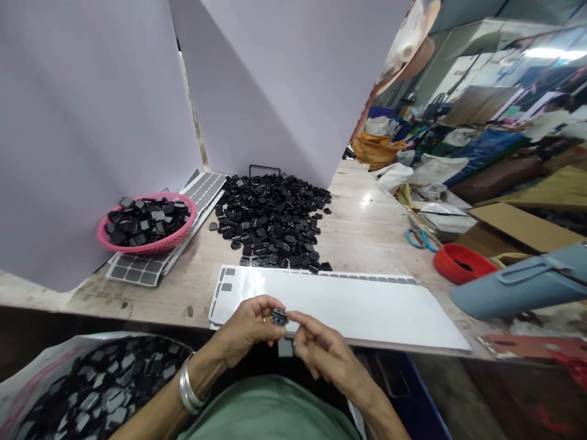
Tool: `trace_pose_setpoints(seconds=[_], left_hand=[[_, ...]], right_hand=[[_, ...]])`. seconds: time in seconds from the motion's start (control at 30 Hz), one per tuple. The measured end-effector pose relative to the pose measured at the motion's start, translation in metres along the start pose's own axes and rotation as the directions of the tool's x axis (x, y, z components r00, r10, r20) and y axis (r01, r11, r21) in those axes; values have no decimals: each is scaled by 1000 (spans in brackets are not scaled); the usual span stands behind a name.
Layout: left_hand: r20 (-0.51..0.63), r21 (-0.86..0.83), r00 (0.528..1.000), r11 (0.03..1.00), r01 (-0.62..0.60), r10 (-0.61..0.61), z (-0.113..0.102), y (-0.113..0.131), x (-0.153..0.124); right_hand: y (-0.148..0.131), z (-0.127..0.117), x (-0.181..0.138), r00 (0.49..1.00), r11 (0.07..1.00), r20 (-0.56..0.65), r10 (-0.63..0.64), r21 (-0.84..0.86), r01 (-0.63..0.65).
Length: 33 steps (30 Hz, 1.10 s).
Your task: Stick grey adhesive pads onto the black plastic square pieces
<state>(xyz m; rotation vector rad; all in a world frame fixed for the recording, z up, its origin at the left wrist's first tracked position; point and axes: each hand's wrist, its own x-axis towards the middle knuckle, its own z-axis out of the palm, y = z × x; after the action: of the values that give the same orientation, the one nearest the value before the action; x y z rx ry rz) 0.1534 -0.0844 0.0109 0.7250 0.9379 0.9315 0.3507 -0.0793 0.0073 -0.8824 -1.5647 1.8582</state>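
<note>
Between the thumb and fingers of my left hand (254, 325) is a small black plastic piece (279, 317), its ribbed side showing. A silver bangle circles that wrist. My right hand (326, 351) is closed, its index fingertip touching the edge of the black piece. Just below, its thumb and fingers pinch a small grey rounded-square sticker (285, 348). Under and beyond both hands lies a white sticker sheet (348, 308), mostly bare, with grey stickers along its far and left edges.
A heap of black pieces (275, 220) lies beyond the sheet. A pink basket (147, 247) of pieces stands left on grey sticker sheets (135, 269). A sack (41, 366) of pieces sits below left. Blue scissors (419, 238), a red bowl (447, 263) and a blue-grey tumbler (518, 281) are right.
</note>
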Motion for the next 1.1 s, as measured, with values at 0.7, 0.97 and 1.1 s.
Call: trace_pose_setpoints(seconds=[0.7, 0.97, 1.1], left_hand=[[54, -35, 998, 999, 19, -17, -1, 0, 0], [58, -37, 998, 999, 18, -16, 0, 2, -1], [48, -32, 999, 999, 11, -9, -1, 3, -1]], right_hand=[[-7, 15, 13, 865, 553, -81, -494, -798, 241], [-6, 14, 15, 876, 511, -49, -480, -827, 234], [-7, 14, 16, 887, 518, -35, -460, -822, 236]])
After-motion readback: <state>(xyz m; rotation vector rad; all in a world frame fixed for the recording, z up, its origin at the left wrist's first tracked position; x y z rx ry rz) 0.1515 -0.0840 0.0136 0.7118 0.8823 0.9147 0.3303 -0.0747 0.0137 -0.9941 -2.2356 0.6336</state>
